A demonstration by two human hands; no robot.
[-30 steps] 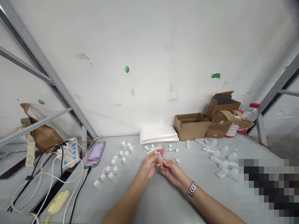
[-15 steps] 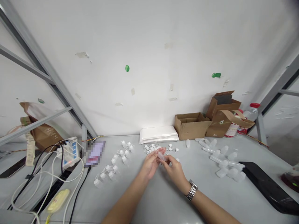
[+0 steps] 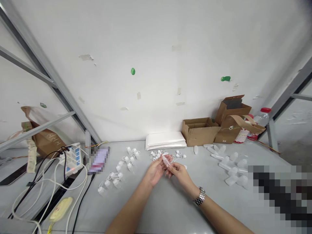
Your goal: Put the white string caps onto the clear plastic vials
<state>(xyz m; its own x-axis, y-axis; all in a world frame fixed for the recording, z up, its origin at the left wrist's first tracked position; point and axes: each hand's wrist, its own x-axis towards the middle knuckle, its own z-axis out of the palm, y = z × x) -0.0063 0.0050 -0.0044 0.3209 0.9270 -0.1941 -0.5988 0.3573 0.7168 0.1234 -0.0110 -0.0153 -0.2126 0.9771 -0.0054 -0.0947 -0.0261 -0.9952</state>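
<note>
Above the grey table (image 3: pixel 161 211), my right hand (image 3: pixel 179 174) pinches a small translucent bottle (image 3: pixel 166 162), tilted with its narrow end up and to the left. My left hand (image 3: pixel 154 172) is cupped behind and beside the bottle, its fingertips against it. Just beyond my hands lies a pile of small white caps (image 3: pixel 156 154). Several capped bottles (image 3: pixel 116 183) stand in loose rows to the left. On the right, several uncapped translucent bottles (image 3: pixel 232 171) lie scattered.
A stack of white sheets (image 3: pixel 165 141) and an open cardboard box (image 3: pixel 201 131) sit against the wall. Behind the loose bottles is a brown paper bag (image 3: pixel 227 130). Cables run from a power strip (image 3: pixel 75 159) at the left, near a pixelated phone (image 3: pixel 99 160).
The bottle has been turned more upright and more of it shows between my hands. My left hand has shifted slightly left. A pixelated patch now covers the black object at right.
</note>
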